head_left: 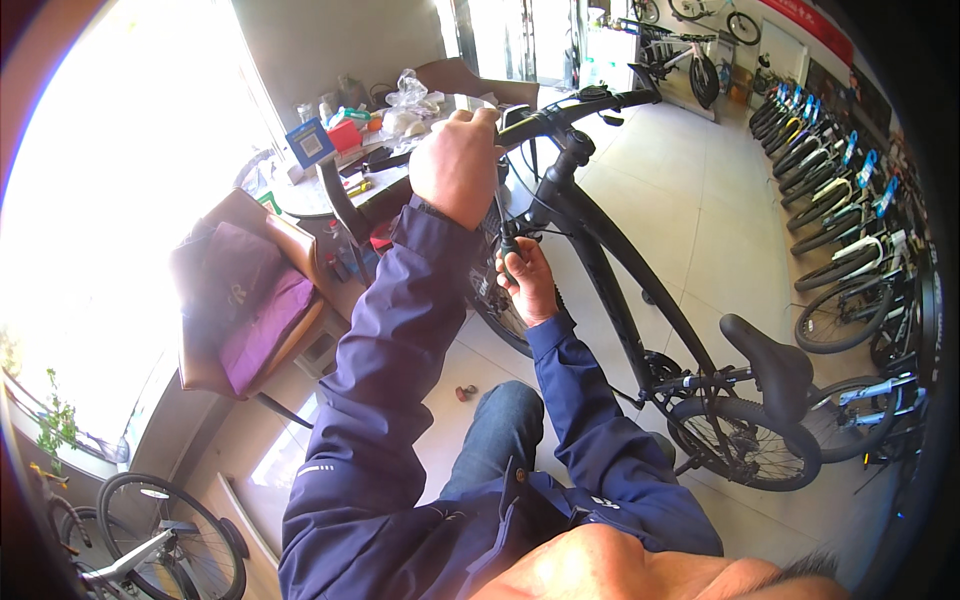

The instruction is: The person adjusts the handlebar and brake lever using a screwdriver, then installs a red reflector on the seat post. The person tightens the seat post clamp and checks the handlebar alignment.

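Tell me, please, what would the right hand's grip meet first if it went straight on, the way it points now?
Upward along its dark-handled tool, the right hand's grip would probably meet the handlebar first, close beside the left hand's grip; depth is unclear there.

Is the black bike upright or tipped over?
Upright: the black bike stands on its wheels, with saddle and handlebar above them.
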### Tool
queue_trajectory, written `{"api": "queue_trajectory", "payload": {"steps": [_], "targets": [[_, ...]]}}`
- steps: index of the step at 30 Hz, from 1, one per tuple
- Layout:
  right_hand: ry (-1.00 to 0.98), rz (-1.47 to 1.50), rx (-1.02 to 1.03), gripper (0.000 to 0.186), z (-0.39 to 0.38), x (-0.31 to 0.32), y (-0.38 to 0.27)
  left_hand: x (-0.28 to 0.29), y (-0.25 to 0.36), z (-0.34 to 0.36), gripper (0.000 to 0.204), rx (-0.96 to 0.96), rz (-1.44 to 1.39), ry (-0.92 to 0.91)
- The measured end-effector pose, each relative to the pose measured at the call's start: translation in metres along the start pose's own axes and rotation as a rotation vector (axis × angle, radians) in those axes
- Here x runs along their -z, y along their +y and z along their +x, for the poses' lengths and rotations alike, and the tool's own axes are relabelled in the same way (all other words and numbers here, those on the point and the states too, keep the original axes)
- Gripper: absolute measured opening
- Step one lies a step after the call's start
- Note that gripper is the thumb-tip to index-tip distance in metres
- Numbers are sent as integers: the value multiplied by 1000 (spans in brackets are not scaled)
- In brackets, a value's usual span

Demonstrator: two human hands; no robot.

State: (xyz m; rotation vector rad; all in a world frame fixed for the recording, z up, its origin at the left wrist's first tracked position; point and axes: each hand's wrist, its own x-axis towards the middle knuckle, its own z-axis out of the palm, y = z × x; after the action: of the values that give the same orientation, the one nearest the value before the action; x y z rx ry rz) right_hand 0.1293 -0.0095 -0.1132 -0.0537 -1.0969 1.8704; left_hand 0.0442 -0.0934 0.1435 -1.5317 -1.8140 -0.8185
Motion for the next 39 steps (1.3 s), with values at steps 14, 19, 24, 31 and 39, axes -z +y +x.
{"api": "queue_trajectory", "payload": {"steps": [14, 19, 24, 31, 39], "targets": [[-45, 87, 12, 45, 8, 2, 12, 1, 1, -1, 40, -4, -99, 30], [-26, 78, 20, 44, 8, 0, 16, 8, 5, 0, 39, 15, -86, -7], [-199, 215, -107, 47, 9, 9, 14, 8, 17, -25, 30, -294, -184, 526], [-123, 64, -2, 43, 6, 6, 8, -58, 35, -237, 13, 96, -894, -115], [-275, 298, -217, 55, 18, 3, 12, -108, 43, -399, 27, -61, -746, -378]]}}
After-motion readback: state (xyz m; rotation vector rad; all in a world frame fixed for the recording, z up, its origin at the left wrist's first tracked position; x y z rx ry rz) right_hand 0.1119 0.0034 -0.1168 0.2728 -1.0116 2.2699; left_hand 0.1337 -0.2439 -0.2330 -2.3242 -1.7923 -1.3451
